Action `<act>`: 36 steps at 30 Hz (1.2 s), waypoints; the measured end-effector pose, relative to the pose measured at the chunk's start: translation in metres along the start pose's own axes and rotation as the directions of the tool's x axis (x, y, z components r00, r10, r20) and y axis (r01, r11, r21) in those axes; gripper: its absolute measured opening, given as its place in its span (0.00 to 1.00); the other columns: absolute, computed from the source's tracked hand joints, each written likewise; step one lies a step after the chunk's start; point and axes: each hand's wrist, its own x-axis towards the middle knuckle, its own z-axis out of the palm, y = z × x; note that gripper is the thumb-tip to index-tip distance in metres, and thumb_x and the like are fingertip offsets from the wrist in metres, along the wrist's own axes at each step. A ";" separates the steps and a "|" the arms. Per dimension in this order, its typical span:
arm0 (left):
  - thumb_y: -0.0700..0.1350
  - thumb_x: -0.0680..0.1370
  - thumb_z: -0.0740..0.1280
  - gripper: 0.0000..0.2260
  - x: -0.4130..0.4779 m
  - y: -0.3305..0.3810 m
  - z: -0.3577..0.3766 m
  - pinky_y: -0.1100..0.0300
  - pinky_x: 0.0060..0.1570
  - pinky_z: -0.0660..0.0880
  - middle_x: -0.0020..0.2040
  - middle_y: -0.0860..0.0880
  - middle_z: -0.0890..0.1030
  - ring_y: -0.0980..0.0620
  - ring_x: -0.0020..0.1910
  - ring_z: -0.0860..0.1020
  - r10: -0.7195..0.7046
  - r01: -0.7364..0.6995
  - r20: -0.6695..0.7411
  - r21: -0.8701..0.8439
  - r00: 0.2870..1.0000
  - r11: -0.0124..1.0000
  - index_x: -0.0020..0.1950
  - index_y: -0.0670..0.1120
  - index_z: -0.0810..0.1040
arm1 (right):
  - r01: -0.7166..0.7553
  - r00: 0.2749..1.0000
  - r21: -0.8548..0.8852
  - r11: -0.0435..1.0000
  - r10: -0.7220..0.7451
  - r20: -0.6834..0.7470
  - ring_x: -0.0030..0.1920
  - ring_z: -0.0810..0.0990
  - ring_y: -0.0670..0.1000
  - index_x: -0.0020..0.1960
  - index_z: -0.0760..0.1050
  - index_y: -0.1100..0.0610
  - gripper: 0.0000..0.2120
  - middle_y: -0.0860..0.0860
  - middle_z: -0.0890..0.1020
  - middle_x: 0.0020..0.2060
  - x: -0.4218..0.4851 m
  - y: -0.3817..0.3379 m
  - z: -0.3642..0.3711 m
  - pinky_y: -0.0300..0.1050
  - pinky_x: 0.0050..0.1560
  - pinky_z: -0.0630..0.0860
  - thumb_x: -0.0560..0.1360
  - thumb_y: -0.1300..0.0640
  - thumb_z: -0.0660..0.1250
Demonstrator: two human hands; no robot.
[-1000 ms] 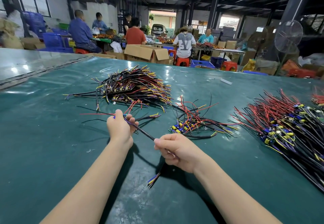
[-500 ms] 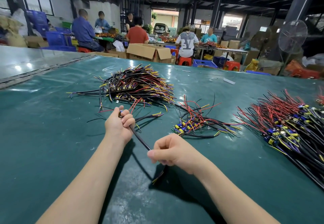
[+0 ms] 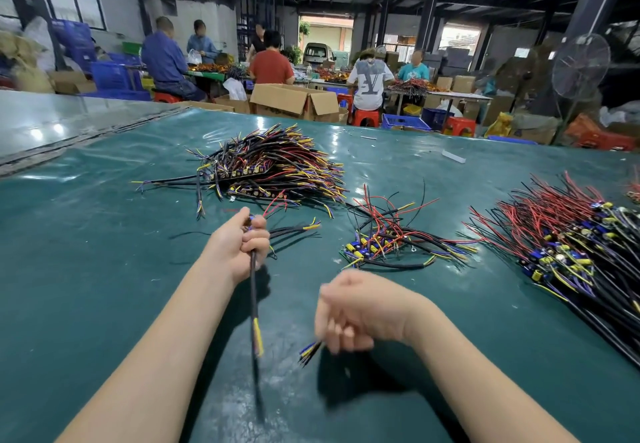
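Note:
My left hand (image 3: 239,248) grips a black sheathed cable (image 3: 254,290). Thin red wires stick out above the fist. The cable's free end, with yellow and purple cores (image 3: 258,337), points toward me. My right hand (image 3: 360,311) is blurred and curled into a fist low over the green table (image 3: 86,269). It pinches a short tuft of blue and yellow wire ends (image 3: 309,352). The two hands are apart, and I see no cable running between them.
A heap of black cables with coloured ends (image 3: 273,169) lies beyond my left hand. A small bunch with circuit boards (image 3: 388,241) lies centre right. A large red-and-black wire pile (image 3: 571,245) lies at the right. Seated workers and cardboard boxes (image 3: 294,101) are beyond the table.
The cable that was stretched between both hands now hangs from my left hand alone. My right hand has dropped toward me with a tuft of wire ends.

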 end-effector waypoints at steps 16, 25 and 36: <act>0.41 0.79 0.62 0.07 -0.017 -0.062 0.019 0.67 0.24 0.73 0.31 0.49 0.81 0.58 0.26 0.77 -0.238 0.034 0.079 0.900 0.968 0.434 0.41 0.43 0.75 | 0.458 0.579 0.247 0.854 -0.075 -0.812 0.31 0.75 0.49 0.38 0.67 0.56 0.11 0.52 0.77 0.34 0.011 0.016 -0.031 0.37 0.24 0.73 0.78 0.64 0.59; 0.38 0.77 0.65 0.12 -0.015 -0.056 0.017 0.73 0.16 0.58 0.29 0.53 0.79 0.62 0.22 0.69 -0.243 -0.002 0.116 0.906 0.963 0.423 0.34 0.46 0.80 | 0.575 0.483 0.147 0.805 -0.188 -0.855 0.27 0.76 0.48 0.39 0.68 0.57 0.10 0.53 0.73 0.32 0.016 0.019 -0.029 0.40 0.26 0.76 0.78 0.65 0.58; 0.41 0.74 0.68 0.12 -0.014 -0.063 0.018 0.69 0.19 0.56 0.24 0.55 0.73 0.59 0.20 0.63 0.089 -0.176 0.163 0.971 0.983 0.162 0.31 0.48 0.75 | 0.464 0.637 0.211 0.860 -0.159 -0.754 0.34 0.77 0.49 0.39 0.71 0.56 0.07 0.52 0.75 0.34 0.011 0.019 -0.035 0.41 0.32 0.79 0.74 0.65 0.66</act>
